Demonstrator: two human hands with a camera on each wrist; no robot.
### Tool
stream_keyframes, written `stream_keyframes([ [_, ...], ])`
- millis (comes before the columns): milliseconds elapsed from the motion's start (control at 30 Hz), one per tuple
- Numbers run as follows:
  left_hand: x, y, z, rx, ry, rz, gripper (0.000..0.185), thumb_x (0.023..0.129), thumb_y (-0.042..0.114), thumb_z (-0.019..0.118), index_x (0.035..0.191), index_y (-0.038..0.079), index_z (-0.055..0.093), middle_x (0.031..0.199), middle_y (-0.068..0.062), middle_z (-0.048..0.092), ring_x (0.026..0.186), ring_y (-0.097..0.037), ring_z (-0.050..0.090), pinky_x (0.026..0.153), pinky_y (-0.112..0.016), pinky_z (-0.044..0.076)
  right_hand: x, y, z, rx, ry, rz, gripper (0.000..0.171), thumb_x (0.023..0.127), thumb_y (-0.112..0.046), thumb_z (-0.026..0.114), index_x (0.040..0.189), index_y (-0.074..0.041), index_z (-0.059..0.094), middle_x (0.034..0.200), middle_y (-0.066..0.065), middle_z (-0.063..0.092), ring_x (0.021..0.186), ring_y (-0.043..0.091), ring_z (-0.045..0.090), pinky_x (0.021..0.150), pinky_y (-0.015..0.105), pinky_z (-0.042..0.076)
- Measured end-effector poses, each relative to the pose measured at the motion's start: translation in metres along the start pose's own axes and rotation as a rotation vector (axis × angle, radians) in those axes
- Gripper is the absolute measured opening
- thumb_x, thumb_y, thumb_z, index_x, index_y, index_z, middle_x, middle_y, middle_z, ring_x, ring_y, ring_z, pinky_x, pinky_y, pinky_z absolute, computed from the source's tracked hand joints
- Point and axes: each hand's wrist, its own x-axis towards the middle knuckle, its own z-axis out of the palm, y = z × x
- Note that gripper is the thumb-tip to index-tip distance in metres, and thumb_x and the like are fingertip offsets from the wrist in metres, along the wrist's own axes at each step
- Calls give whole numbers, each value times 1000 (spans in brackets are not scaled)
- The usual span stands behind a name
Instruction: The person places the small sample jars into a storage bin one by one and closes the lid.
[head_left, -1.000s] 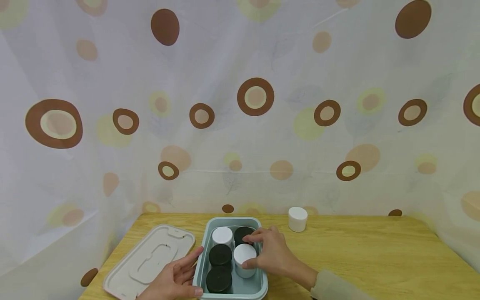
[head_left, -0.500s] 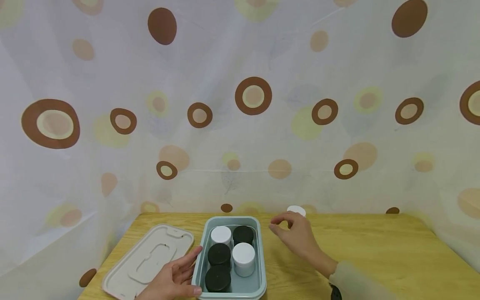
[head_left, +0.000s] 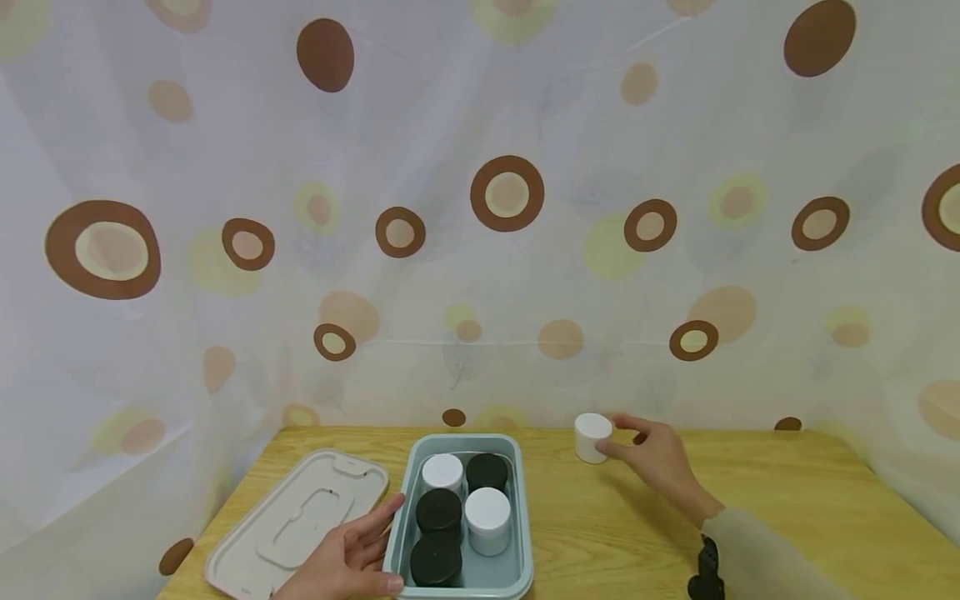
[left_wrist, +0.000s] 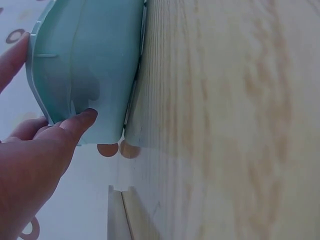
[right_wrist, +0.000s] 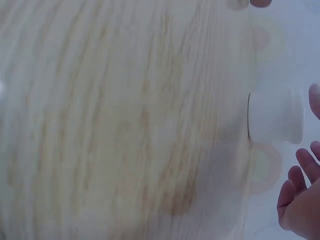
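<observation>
The right hand [head_left: 660,460] has left the box [head_left: 462,579] for the lone white jar [head_left: 592,437], fingers spread beside it, not yet gripping; the left hand [head_left: 348,558] rests open-fingered against the box wall, steadying it.

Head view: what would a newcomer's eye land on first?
The teal bin at the near middle of the wooden table, packed with three black-lidded jars and two white-lidded jars. The left hand rests on its left wall, beside the loose lid. At the far edge, the right hand reaches a lone white jar; whether it grips is unclear.
</observation>
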Motion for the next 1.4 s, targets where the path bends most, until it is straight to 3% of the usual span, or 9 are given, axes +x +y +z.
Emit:
stream_keyframes([
  [133, 0, 0, 0, 15, 8, 5, 96, 97, 4, 74, 167, 0, 9, 171, -22, 15, 154, -38, 30, 112, -41, 45, 5, 2, 2, 12, -51, 15, 69, 91, -31, 85, 145, 4, 60, 142, 25, 62, 94, 29, 53, 67, 34, 45],
  [300, 1, 0, -1, 51, 24, 8, 97, 96, 5, 77, 167, -1, 11, 171, -23, 17, 154, -39, 29, 111, -39, 46, 14, 5, 6, 27, -85, 60, 76, 90, -34, 86, 149, 3, 57, 151, 24, 55, 122, 41, 54, 84, 40, 49],
  [400, 0, 0, -1, 52, 21, 9, 97, 96, 4, 76, 167, -2, 11, 171, -23, 15, 154, -39, 28, 112, -39, 46, 20, 5, 8, 34, -117, 61, 78, 90, -34, 86, 150, 3, 55, 154, 24, 52, 127, 44, 51, 88, 42, 49],
  [667, -2, 2, 0, 29, 28, 2, 97, 96, 6, 77, 167, -1, 12, 171, -22, 17, 154, -39, 29, 111, -38, 46, 31, 6, 10, 38, -163, 52, 78, 90, -28, 87, 150, 8, 52, 150, 29, 54, 116, 37, 52, 80, 37, 48],
  [867, -1, 0, -1, 13, 2, 16, 96, 97, 4, 75, 167, -1, 9, 172, -22, 13, 155, -38, 27, 113, -40, 44, 28, 9, 8, 83, -189, 24, 69, 88, -21, 88, 144, 9, 59, 137, 25, 64, 107, 31, 57, 79, 35, 48],
  [1167, -2, -2, -2, -20, -52, 45, 96, 98, 2, 72, 167, -3, 5, 172, -23, 7, 156, -37, 23, 115, -38, 42, 12, 17, -14, 134, -368, -34, 67, 86, -20, 88, 144, 1, 63, 125, 13, 69, 106, 30, 55, 86, 40, 44],
  [1400, 0, -1, -2, 3, -27, 34, 96, 98, 3, 74, 167, -2, 7, 172, -23, 8, 156, -39, 23, 114, -37, 43, 4, 25, -25, 156, -471, -56, 69, 91, -22, 85, 150, 1, 57, 123, 12, 67, 111, 31, 55, 92, 44, 44],
])
